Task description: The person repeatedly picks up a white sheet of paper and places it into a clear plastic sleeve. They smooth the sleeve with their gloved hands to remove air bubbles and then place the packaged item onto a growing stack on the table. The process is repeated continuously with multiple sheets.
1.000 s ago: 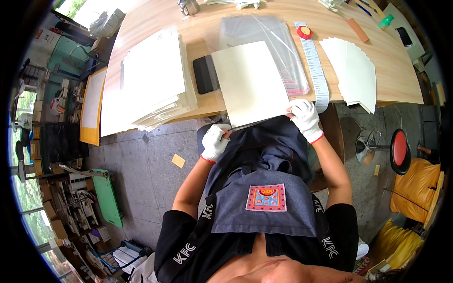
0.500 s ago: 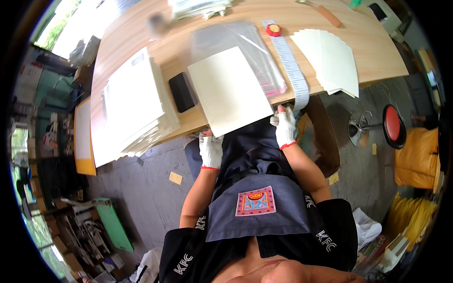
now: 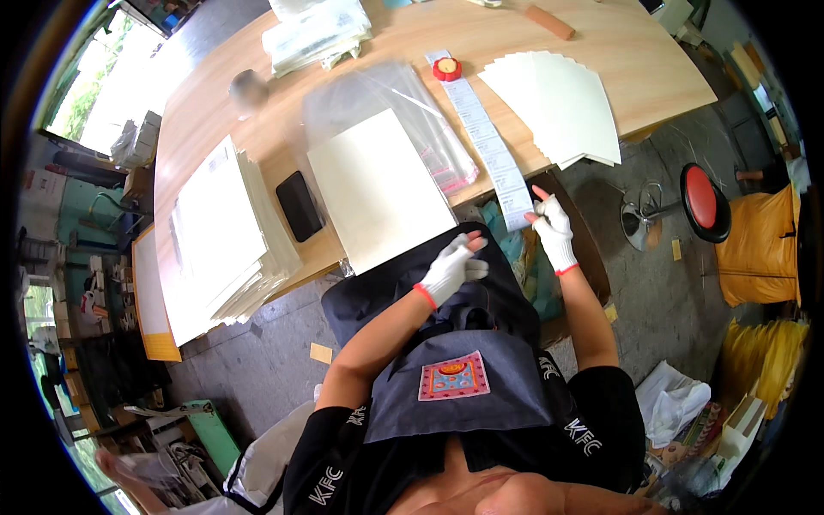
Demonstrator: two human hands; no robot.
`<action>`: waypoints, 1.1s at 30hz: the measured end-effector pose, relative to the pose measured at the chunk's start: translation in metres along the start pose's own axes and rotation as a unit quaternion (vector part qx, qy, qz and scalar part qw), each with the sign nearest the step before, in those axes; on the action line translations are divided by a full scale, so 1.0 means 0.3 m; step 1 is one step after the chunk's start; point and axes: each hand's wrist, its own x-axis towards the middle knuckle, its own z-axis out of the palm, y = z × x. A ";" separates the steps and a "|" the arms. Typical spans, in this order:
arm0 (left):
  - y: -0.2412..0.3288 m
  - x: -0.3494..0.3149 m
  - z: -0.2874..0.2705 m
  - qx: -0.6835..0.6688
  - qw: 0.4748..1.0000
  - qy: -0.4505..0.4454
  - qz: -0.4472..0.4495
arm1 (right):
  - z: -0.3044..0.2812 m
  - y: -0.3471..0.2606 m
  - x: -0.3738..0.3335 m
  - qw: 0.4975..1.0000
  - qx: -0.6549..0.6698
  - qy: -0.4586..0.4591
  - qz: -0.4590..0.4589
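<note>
My left hand [image 3: 452, 268], in a white glove with bare fingertips, is over my lap just below the cream sheet [image 3: 382, 193]. Its fingers are apart and hold nothing visible. The sheet lies on clear plastic bags [image 3: 356, 90] at the table's near edge. My right hand [image 3: 554, 230], gloved the same way, is beside the lower end of a long label strip [image 3: 489, 137]. Its thumb tip meets or nearly meets the strip's edge, with the index finger spread away. That strip hangs over the table edge, and a red flower-shaped object [image 3: 446, 69] sits on its far end.
A black phone [image 3: 298, 206] lies left of the sheet, beside a thick stack of bagged sheets [image 3: 219, 223]. Fanned cream sheets [image 3: 558, 103] lie at the right. Farther back are another stack [image 3: 318, 39] and a brown bar [image 3: 550, 22]. A red stool [image 3: 704, 203] stands at right.
My left hand has left the cream sheet's lower corner and moved right over my lap. The right hand has left the sheet for the label strip's end. The view has shifted slightly.
</note>
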 end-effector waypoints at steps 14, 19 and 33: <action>0.078 0.183 0.164 0.035 0.999 0.009 0.010 | 0.032 -0.363 0.065 0.962 -0.143 0.034 -0.229; 0.043 -0.117 -0.070 -0.006 0.996 0.088 -0.005 | 0.159 -0.334 0.218 0.984 0.165 -0.048 0.041; -0.042 -0.458 -0.348 -0.160 0.920 0.285 0.218 | 0.799 -0.271 0.584 0.938 -0.294 -0.181 -0.041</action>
